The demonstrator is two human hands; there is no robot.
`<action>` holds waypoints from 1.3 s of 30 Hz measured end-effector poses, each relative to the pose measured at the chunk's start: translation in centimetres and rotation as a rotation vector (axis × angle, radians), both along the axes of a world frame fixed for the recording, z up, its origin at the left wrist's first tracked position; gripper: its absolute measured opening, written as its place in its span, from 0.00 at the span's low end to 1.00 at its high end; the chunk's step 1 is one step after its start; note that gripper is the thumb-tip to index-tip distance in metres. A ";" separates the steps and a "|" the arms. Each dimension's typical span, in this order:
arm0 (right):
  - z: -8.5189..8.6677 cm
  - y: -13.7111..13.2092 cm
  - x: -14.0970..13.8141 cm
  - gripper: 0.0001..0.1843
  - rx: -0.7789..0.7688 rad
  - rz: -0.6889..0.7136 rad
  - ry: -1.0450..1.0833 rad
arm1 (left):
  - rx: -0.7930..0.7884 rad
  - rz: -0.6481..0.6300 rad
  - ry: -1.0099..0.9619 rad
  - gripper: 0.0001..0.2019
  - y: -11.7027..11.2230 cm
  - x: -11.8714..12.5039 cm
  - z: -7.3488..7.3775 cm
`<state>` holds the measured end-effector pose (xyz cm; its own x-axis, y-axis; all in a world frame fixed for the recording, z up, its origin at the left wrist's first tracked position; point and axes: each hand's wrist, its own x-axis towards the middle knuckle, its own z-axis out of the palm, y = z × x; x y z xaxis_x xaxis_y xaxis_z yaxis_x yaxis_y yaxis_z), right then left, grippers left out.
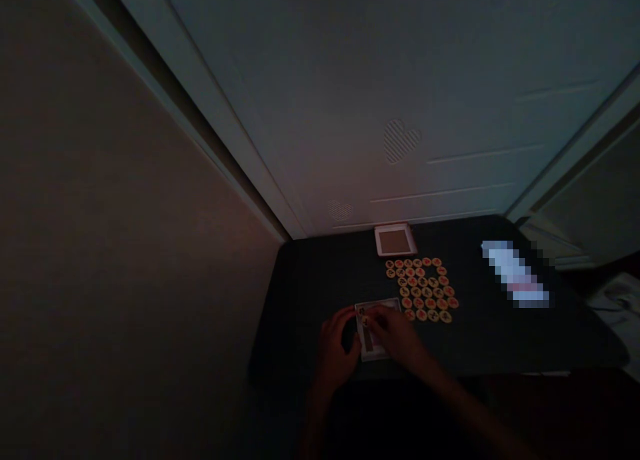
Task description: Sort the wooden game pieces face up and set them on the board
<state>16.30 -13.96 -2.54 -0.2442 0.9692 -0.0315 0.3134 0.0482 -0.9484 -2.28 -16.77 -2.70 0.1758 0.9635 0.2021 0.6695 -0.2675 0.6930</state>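
The scene is very dim. A small white box or tray [376,308] lies on the dark table [310,280] near its front edge. My left hand [336,352] curls against the box's left side. My right hand [397,335] lies over the top of the box, fingers bent onto it; whether they pinch anything is too dark to see. Just right of the box, several round tan discs [423,289] with red and dark marks lie in rows. A second shallow white tray [395,240] sits behind the discs by the wall.
A pale door or panel [400,100] with heart shapes stands behind the table. A plain wall [100,247] fills the left. A blurred-out pale object [515,273] rests at the table's right. More furniture [615,293] lies beyond the right edge.
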 end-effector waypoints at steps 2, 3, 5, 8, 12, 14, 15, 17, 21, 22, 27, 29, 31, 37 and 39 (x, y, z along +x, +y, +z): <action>-0.2 0.1 -0.3 0.10 -0.003 0.018 -0.030 | -0.002 -0.002 0.005 0.25 0.0 0.0 0.0; -0.3 0.2 -0.4 0.10 0.001 0.021 -0.052 | 0.000 -0.004 0.006 0.24 0.0 -0.1 0.0; -0.5 0.3 -0.7 0.09 0.015 0.017 -0.093 | 0.007 -0.011 0.008 0.24 0.0 -0.1 -0.1; -0.9 0.4 -1.0 0.08 0.027 -0.027 -0.134 | 0.011 -0.012 0.011 0.25 -0.1 -0.2 -0.2; -1.0 0.3 -1.2 0.08 0.041 -0.085 -0.164 | 0.004 -0.007 0.018 0.25 0.0 -0.2 -0.3; -0.9 0.3 -1.3 0.08 0.047 -0.090 -0.170 | 0.002 -0.009 0.021 0.24 0.0 -0.2 -0.2; -0.8 0.3 -1.3 0.08 0.048 -0.088 -0.170 | 0.002 -0.009 0.021 0.24 0.0 -0.2 -0.1; -0.7 0.3 -1.3 0.08 0.048 -0.081 -0.165 | 0.003 -0.007 0.019 0.24 0.0 -0.1 0.0; -0.6 0.1 -1.1 0.08 0.065 -0.056 -0.125 | -0.004 0.002 0.012 0.23 0.0 -0.1 0.1; -0.7 0.0 -1.1 0.08 0.078 -0.050 -0.126 | -0.007 0.000 0.012 0.23 0.0 0.0 0.1; -1.0 -0.5 -1.0 0.12 0.122 -0.033 -0.176 | 0.009 -0.011 0.011 0.23 0.1 -0.1 0.0; -1.0 -0.6 -1.0 0.12 0.135 -0.030 -0.185 | 0.012 -0.014 0.018 0.24 0.1 -0.2 -0.1; -0.9 -0.6 -1.1 0.12 0.143 -0.032 -0.196 | 0.015 -0.009 0.025 0.23 0.1 -0.2 -0.2; -0.9 -0.5 -1.1 0.12 0.127 -0.024 -0.211 | 0.007 -0.013 0.034 0.23 0.0 -0.2 -0.1; -0.9 -0.5 -1.1 0.13 0.125 -0.022 -0.199 | 0.011 -0.018 0.035 0.23 0.1 -0.2 -0.1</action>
<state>15.16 -14.47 -3.43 -0.2244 0.9735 0.0439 0.4955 0.1528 -0.8551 -2.47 -16.71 -2.78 0.2005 0.9578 0.2058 0.6879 -0.2872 0.6666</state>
